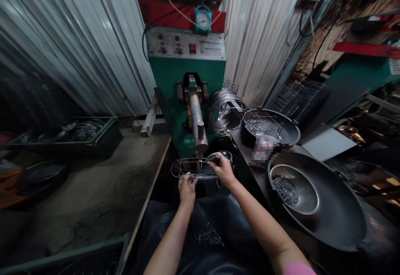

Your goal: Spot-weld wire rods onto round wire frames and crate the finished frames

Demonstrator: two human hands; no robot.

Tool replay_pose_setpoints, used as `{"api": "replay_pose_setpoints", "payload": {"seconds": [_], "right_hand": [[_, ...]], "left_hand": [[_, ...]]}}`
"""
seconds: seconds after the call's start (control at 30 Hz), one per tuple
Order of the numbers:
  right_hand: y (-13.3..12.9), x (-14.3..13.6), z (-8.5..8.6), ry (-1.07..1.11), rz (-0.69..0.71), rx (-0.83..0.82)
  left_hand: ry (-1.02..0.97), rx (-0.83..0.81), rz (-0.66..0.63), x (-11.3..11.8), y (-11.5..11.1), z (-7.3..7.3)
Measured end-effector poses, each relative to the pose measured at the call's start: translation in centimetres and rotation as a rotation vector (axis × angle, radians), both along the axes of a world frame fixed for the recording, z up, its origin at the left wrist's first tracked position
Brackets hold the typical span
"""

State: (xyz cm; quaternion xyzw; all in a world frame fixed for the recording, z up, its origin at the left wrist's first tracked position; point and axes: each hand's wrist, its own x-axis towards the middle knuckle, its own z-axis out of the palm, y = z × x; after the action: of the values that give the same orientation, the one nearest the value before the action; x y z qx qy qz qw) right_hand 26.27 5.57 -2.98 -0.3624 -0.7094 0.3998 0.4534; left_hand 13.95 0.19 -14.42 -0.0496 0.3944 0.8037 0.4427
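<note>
An oblong frame of bent metal wire (pixel 178 176) sits level around the lower tip of the spot welder's upper electrode (pixel 200 141). My left hand (pixel 187 189) grips the near side of this frame from below, thumb and fingers closed on the wire. At the frame's right end, my right hand (pixel 223 168) has its fingers pinched at the upper wire, close to the electrode. Whether a small loose piece is also between those fingertips is too small to tell. Short wire pieces (pixel 209 236) lie on the dark apron (pixel 243 225) over my lap.
The green welding machine (pixel 187 68) stands ahead, a teal clock (pixel 203 18) on top. A wire coil (pixel 226 112) hangs to its right. Beyond are a pan of wire parts (pixel 293 131) and a metal bowl (pixel 308 200) inside a large wok (pixel 340 216). A green crate (pixel 103 135) is left.
</note>
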Motion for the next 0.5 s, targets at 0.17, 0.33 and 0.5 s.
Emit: {"api": "replay_pose_setpoints", "payload": {"seconds": [0.17, 0.33, 0.5], "right_hand": [[0.5, -0.4, 0.0, -0.015, 0.008, 0.034], [0.6, -0.8, -0.2, -0.026, 0.019, -0.006], [1.0, 0.9, -0.4, 0.264, -0.098, -0.175]], "left_hand": [[-0.031, 0.003, -0.007, 0.2, 0.2, 0.4], [-0.079, -0.045, -0.068, 0.4, -0.1, 0.6], [0.140, -0.253, -0.166, 1.0, -3.1, 0.9]]}}
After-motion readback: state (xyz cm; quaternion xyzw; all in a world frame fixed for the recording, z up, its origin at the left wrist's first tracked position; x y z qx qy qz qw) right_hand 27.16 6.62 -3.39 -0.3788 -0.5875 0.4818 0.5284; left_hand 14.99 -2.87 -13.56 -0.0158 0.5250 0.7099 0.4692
